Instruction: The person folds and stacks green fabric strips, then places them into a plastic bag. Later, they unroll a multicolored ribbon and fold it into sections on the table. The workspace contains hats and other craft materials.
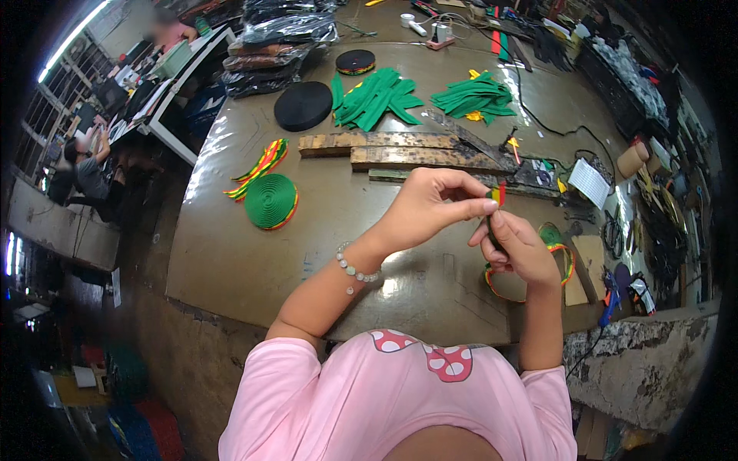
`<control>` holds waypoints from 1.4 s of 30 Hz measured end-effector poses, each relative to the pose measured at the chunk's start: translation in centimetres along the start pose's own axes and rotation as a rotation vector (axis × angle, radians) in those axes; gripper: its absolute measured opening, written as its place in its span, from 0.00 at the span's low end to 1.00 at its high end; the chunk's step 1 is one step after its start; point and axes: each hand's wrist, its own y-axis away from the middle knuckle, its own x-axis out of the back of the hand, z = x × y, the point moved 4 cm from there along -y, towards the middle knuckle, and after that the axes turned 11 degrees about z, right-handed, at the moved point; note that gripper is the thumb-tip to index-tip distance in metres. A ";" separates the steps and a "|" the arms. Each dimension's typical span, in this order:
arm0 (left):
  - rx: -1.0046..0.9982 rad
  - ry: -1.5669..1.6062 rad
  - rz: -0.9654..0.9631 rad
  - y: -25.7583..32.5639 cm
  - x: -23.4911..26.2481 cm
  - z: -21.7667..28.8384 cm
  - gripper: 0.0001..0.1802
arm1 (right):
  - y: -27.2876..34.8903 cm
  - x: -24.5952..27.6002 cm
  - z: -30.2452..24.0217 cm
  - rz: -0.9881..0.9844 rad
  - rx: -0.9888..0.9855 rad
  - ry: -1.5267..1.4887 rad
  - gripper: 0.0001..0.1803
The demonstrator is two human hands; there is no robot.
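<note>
Above the right half of the table, both my hands meet on a red, yellow and green striped webbing strap (498,194). Thumb and forefinger of my left hand (442,203) pinch it near its upper end. Just below, my right hand (523,250) is closed round the part that runs down, which shows dark between the fingers. A loop of striped webbing (570,267) curves out behind my right hand; my fingers hide whether it joins the held piece. To the left, a green webbing coil (270,201) with a striped edge lies beside loose striped strips (265,165).
Speckled wooden bars (400,157) lie across the table (231,269) beyond my hands. Farther back are green strip piles (377,100) (473,97), a black webbing coil (303,106) and plastic-wrapped stacks (280,38). A white notepad (590,184) lies right. Two people sit at far left.
</note>
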 end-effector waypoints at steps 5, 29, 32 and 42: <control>0.104 0.011 0.160 -3.1 2.1 -2.1 0.10 | 0.9 2.5 0.6 -0.024 -0.062 -0.011 0.21; -0.075 -1.182 0.636 -15.9 7.7 -13.2 0.21 | -7.8 17.5 -2.4 0.606 0.056 0.662 0.15; -0.014 -1.180 0.615 -15.9 7.9 -13.2 0.25 | -8.0 18.1 -2.2 0.662 0.131 0.613 0.16; 0.000 -1.204 0.578 -15.9 7.8 -13.1 0.27 | -6.9 21.1 5.6 0.663 -0.112 0.508 0.16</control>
